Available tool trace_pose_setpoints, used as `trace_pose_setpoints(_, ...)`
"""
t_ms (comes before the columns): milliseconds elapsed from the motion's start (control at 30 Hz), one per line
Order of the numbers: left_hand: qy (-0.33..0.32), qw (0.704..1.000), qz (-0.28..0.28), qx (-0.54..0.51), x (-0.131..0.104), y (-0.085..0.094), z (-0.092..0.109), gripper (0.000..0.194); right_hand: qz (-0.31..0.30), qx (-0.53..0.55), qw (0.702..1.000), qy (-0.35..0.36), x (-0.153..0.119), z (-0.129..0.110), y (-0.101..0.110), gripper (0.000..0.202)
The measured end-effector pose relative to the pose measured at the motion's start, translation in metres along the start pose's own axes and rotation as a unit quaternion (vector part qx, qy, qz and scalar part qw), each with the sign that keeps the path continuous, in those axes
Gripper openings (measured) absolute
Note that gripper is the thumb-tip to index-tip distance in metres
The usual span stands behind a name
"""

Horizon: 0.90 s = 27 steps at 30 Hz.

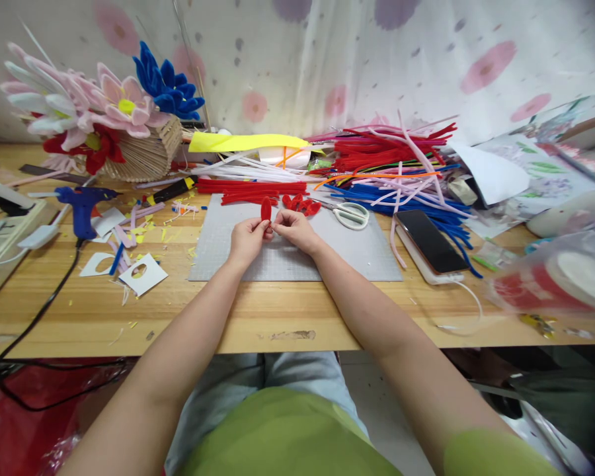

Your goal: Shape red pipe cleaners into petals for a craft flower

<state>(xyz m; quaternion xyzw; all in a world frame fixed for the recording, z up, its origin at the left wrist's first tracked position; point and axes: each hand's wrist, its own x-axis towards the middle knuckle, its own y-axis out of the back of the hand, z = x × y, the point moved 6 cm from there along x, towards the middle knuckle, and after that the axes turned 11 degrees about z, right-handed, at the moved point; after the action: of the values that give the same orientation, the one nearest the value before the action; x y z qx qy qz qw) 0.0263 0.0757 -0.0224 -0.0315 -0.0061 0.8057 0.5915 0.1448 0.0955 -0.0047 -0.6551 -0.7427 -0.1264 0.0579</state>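
Over the grey cutting mat, my left hand pinches a red pipe-cleaner petal that stands upright. My right hand is closed at the base of the same petal, its fingertips meeting those of the left; what lies between them is too small to make out. Just behind the right hand lie several red petals. Scissors with pale handles rest to the right of these. A bundle of red pipe cleaners lies along the mat's far edge.
A blue glue gun and paper scraps are on the left, below fuzzy flowers. Piled pipe cleaners fill the back right. A phone sits on a white power bank, near a bagged red cup.
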Motion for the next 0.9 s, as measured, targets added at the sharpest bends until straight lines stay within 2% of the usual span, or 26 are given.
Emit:
trace_pose_setpoints(67, -0.016, 0.999, -0.003, 0.03, 0.003, 0.002, -0.002, 0.011, -0.013, -0.007, 1.0, -0.002, 0.0, 0.001, 0.0, 0.022)
trace_pose_setpoints(167, -0.017, 0.999, -0.013, 0.042, 0.003, 0.003, -0.004, 0.009, -0.028, 0.006, 0.999, -0.043, 0.001, 0.007, 0.003, 0.022)
trace_pose_setpoints(300, 0.047, 0.997, -0.06, 0.025, -0.003, -0.003, -0.006, 0.01, -0.02, 0.051, 0.995, -0.084, 0.001, 0.009, 0.007, 0.032)
trace_pose_setpoints(433, 0.101, 0.991, -0.09, 0.012, -0.011, -0.006, -0.004, 0.017, -0.051, 0.087, 0.989, -0.104, -0.001, 0.009, 0.002, 0.033)
trace_pose_setpoints(567, 0.149, 0.981, -0.119, -0.044, -0.015, -0.008, 0.001, 0.009, -0.016, 0.118, 0.989, -0.089, 0.001, 0.008, 0.003, 0.036)
trace_pose_setpoints(700, 0.188, 0.974, -0.104, -0.074, -0.014, -0.008, 0.0, 0.007, -0.009, 0.113, 0.99, -0.09, 0.002, 0.008, 0.001, 0.038)
trace_pose_setpoints(833, 0.18, 0.975, -0.054, -0.116, -0.009, -0.004, 0.001, 0.006, 0.015, 0.092, 0.989, -0.111, 0.001, 0.011, 0.001, 0.043)
trace_pose_setpoints(900, 0.179, 0.974, -0.046, -0.13, -0.006, -0.002, 0.002, 0.004, 0.009, 0.061, 0.992, -0.107, -0.001, 0.01, 0.001, 0.045)
